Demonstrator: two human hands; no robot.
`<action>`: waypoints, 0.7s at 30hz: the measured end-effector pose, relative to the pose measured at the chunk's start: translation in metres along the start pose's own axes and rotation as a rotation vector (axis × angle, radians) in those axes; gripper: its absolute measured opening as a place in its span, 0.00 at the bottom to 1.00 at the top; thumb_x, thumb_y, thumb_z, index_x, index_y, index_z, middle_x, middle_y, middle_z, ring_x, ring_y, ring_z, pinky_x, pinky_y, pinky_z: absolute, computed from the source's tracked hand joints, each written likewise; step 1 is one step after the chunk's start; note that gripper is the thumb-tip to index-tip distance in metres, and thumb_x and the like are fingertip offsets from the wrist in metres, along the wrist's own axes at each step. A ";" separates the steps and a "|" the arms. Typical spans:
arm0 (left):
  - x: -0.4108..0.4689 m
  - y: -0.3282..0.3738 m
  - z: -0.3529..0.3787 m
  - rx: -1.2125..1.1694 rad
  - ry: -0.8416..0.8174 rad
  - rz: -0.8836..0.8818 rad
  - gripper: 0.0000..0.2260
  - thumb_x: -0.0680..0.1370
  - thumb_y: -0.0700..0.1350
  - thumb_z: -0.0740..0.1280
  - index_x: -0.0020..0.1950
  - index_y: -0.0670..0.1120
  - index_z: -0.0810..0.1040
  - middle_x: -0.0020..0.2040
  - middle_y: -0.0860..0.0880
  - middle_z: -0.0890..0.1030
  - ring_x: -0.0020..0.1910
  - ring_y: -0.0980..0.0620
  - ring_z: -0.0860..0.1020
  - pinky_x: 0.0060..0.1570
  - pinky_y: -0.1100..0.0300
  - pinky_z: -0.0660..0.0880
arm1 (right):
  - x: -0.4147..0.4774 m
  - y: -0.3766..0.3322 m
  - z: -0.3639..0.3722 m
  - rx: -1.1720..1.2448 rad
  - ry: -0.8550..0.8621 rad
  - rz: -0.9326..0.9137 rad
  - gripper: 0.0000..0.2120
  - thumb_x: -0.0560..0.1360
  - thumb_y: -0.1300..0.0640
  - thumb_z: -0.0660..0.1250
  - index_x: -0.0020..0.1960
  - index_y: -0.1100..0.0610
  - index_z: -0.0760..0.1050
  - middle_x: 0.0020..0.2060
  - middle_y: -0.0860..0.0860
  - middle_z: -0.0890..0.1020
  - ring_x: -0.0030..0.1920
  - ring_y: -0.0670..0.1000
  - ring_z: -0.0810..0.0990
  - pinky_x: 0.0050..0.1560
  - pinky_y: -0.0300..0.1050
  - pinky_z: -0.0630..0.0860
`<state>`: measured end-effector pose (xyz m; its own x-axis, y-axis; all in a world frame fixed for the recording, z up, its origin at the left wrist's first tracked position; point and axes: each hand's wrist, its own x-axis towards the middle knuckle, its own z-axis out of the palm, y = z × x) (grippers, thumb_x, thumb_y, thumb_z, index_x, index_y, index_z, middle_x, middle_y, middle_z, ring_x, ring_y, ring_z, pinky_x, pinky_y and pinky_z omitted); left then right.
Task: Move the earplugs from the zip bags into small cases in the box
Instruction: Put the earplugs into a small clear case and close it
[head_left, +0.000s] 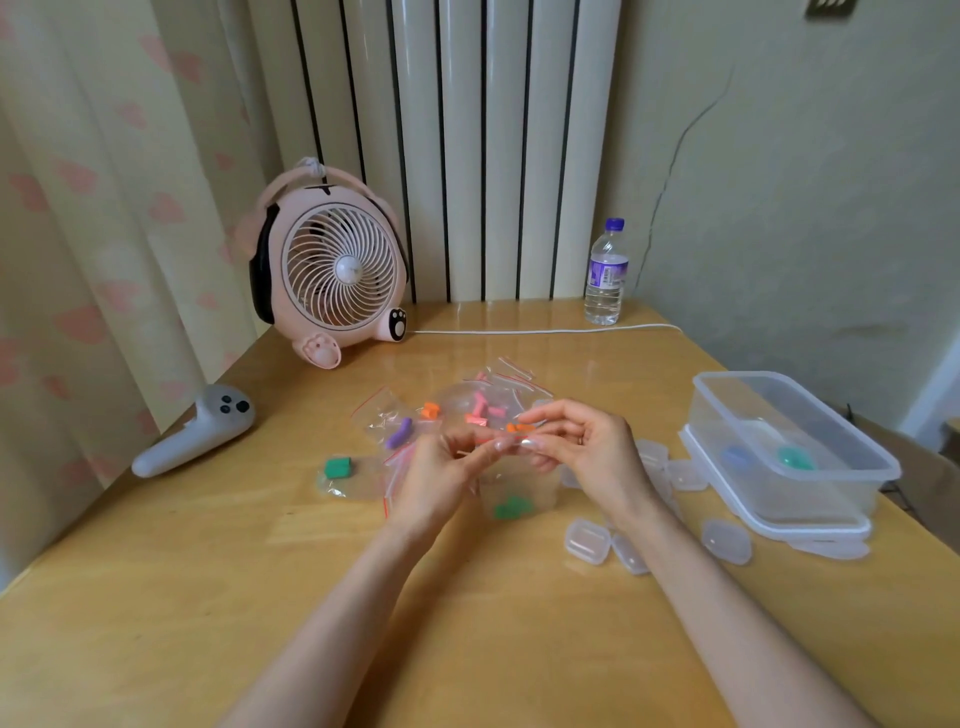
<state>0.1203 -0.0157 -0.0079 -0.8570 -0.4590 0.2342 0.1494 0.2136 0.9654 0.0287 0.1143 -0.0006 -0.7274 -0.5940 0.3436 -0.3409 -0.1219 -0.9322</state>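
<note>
I hold one zip bag (519, 493) between both hands. My left hand (441, 478) and right hand (587, 452) each pinch its top edge from opposite sides, I judge so as to pull the seal apart. Green earplugs (511, 508) sit low inside it. More filled bags (467, 415) lie just behind on the table (260, 571). Empty small cases (587, 543) wait near my right wrist, beside the clear box (821, 493), probably for easy reach.
</note>
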 end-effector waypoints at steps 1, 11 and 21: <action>0.000 -0.001 -0.001 0.000 0.007 -0.009 0.05 0.74 0.43 0.69 0.39 0.50 0.83 0.33 0.56 0.83 0.37 0.52 0.76 0.38 0.54 0.71 | 0.000 0.001 0.000 -0.007 -0.003 -0.004 0.14 0.71 0.72 0.68 0.44 0.54 0.81 0.35 0.56 0.83 0.32 0.47 0.79 0.36 0.38 0.76; 0.003 -0.003 -0.004 -0.077 0.074 -0.043 0.13 0.69 0.39 0.74 0.31 0.43 0.71 0.31 0.42 0.76 0.28 0.53 0.71 0.26 0.67 0.67 | -0.001 0.002 0.000 -0.049 -0.094 -0.068 0.18 0.66 0.74 0.71 0.42 0.51 0.77 0.40 0.54 0.81 0.41 0.48 0.78 0.46 0.40 0.76; 0.004 -0.002 -0.004 -0.119 -0.006 -0.001 0.10 0.68 0.36 0.74 0.43 0.42 0.75 0.33 0.50 0.82 0.31 0.57 0.77 0.32 0.67 0.73 | 0.000 0.002 -0.002 -0.048 -0.042 -0.080 0.18 0.67 0.73 0.71 0.37 0.49 0.78 0.35 0.48 0.80 0.38 0.47 0.77 0.41 0.44 0.76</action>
<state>0.1188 -0.0215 -0.0087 -0.8600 -0.4543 0.2325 0.2056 0.1085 0.9726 0.0267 0.1153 -0.0021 -0.6712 -0.6170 0.4109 -0.4262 -0.1324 -0.8949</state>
